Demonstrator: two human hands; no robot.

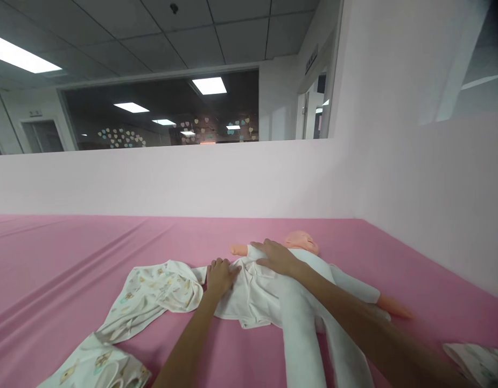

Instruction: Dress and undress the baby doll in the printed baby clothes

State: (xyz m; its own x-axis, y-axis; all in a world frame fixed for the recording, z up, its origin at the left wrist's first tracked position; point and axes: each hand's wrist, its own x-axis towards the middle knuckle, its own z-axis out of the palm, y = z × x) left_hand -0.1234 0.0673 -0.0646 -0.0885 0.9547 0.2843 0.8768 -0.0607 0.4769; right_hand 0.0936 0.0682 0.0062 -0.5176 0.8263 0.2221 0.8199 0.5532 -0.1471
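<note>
A baby doll (302, 242) lies on its back on the pink sheet (71, 258), dressed in a white one-piece suit (297, 318). My right hand (275, 256) rests flat on the doll's upper arm and chest, fingers stretched out. My left hand (219, 276) presses on the loose white cloth at the suit's side, fingers curled on the fabric. A patterned white garment (160, 291) lies spread just left of the doll, touching the suit.
A pale pink wall (192, 178) borders the sheet at the back and right. Another patterned cloth (97, 369) lies at the front left, a third one (481, 364) at the front right. Behind the wall is a dark window.
</note>
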